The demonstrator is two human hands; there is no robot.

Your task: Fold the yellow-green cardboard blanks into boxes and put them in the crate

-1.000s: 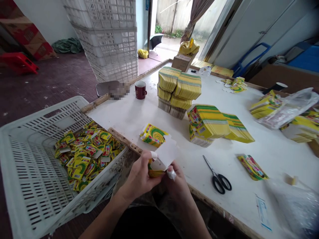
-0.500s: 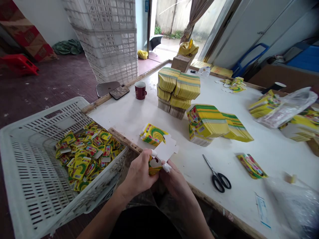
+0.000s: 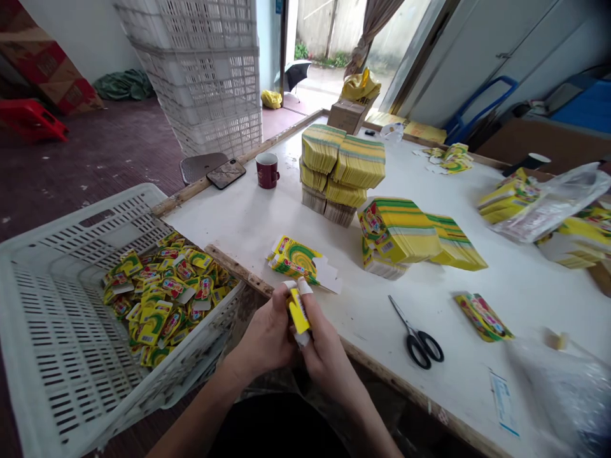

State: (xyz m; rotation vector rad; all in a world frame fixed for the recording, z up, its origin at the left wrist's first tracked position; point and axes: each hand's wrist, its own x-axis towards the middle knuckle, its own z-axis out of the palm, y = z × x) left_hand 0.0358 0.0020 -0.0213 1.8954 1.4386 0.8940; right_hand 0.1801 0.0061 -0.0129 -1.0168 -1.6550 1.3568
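Observation:
Between both hands, just over the table's near edge, is a small yellow cardboard box (image 3: 299,312) with one end towards me. My left hand (image 3: 268,327) closes on its left side and my right hand (image 3: 321,331) on its right side; white tape or covers wrap some fingertips. A white flap shows at the box's lower end, and the fingers hide most of the rest. Just beyond the hands, a small pile of flattened yellow-green cartons (image 3: 298,259) lies on the white table (image 3: 224,219), white flaps pointing right.
At left stands a white plastic crate (image 3: 45,305) holding many small yellow boxes (image 3: 165,292). Stacked cartons (image 3: 341,165) and further carton rows (image 3: 401,232) stand mid-table. Black-handled scissors (image 3: 417,340) lie to the right. A maroon mug (image 3: 266,172) and phone (image 3: 226,173) sit at far left.
The white flap that stuck up from the carton in my hands no longer shows; its yellow end now faces up. My right hand has shifted up and left, fingers closer to the left hand.

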